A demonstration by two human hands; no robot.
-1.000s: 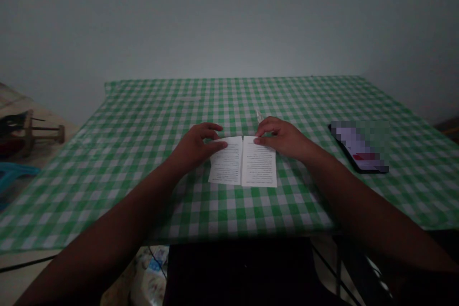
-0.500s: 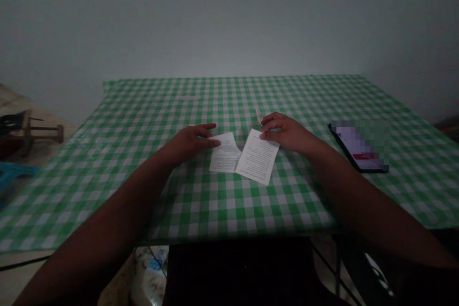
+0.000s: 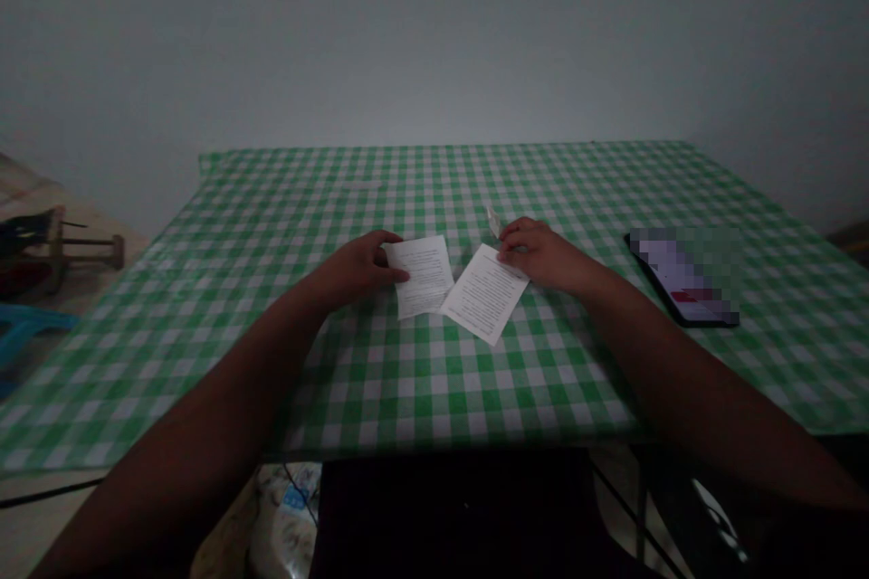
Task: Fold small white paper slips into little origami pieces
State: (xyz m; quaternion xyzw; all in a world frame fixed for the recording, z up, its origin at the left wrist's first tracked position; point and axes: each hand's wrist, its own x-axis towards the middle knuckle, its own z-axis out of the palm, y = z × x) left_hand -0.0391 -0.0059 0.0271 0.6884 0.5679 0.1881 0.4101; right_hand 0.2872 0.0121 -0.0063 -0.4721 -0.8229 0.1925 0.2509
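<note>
Pinching | left hand point(image 3: 361, 269): left paper point(image 3: 425, 276) | right hand point(image 3: 544, 255): right paper point(image 3: 485, 294)

Printed paper point(image 3: 484, 297) in both hands point(image 3: 357, 270)

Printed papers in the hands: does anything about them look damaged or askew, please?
Yes. The left sheet and right sheet form a V, apart at the top and meeting near their lower inner corners. This looks askew, perhaps torn; I cannot tell whether they are joined.

Left hand point(image 3: 363, 270): pinching | right hand point(image 3: 539, 255): curled, pinching | forearms point(image 3: 237, 389): angled inward (both bare)
</note>
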